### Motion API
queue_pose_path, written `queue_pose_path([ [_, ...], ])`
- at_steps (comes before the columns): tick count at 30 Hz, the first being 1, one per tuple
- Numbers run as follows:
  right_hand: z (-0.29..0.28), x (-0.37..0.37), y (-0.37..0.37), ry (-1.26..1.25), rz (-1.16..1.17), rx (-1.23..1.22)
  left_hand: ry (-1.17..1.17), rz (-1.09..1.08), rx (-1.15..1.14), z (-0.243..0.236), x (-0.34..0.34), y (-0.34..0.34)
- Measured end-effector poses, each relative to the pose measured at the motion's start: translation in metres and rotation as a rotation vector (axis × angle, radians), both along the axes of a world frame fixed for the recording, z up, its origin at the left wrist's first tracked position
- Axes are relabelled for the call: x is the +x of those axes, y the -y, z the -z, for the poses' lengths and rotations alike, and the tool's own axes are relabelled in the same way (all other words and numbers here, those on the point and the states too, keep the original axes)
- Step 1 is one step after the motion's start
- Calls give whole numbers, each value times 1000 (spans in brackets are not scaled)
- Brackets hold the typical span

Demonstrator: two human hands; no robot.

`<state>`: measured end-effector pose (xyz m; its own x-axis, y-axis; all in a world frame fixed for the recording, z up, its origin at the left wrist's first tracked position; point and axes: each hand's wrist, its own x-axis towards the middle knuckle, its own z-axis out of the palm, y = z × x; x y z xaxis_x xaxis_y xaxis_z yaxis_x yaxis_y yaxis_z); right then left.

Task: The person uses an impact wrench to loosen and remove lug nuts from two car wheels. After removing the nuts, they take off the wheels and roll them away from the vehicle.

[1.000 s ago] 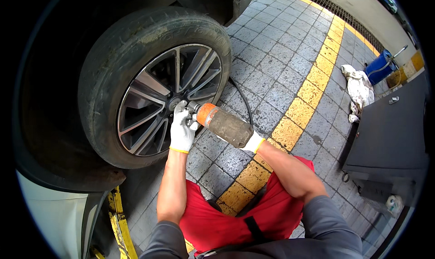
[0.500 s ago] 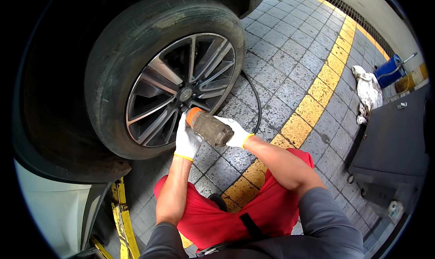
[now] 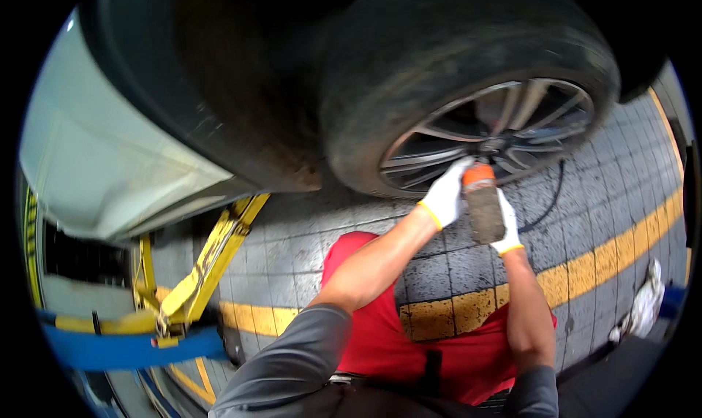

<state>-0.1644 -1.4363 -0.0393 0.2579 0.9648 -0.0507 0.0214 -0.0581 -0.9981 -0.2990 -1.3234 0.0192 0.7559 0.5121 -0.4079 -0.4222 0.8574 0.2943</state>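
An impact wrench (image 3: 484, 212) with an orange nose and a grimy grey-brown body points at the hub of a car wheel (image 3: 428, 100). My left hand (image 3: 445, 196), in a white glove with a yellow cuff, closes on its front end by the orange nose. On the tool's other side my right hand (image 3: 510, 226), gloved alike, grips it toward the rear; the body hides most of those fingers. The nose meets the wheel near the lug nuts, but the contact point is blurred. Dark gaps separate the silver spokes of the rim.
A black hose (image 3: 553, 202) curves over the tiled floor on the right. Yellow lift arms (image 3: 208, 272) stand under the pale car body (image 3: 124, 147), above a blue beam (image 3: 139, 348). A yellow floor stripe (image 3: 581, 275) crosses behind my hands. A white rag (image 3: 643, 305) lies far right.
My view has swung left, so the wheel and hands sit further right and more of the car's side and lift shows. Both hands still hold the wrench at the wheel.
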Motion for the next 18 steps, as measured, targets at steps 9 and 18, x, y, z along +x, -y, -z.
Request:
queue_pose_path([
  [9,96,56,10,-19,-44,-28,-200,-124,145,-33,29,16],
  [18,64,24,7,-90,-78,18,-198,-158,142,-15,23,10],
])
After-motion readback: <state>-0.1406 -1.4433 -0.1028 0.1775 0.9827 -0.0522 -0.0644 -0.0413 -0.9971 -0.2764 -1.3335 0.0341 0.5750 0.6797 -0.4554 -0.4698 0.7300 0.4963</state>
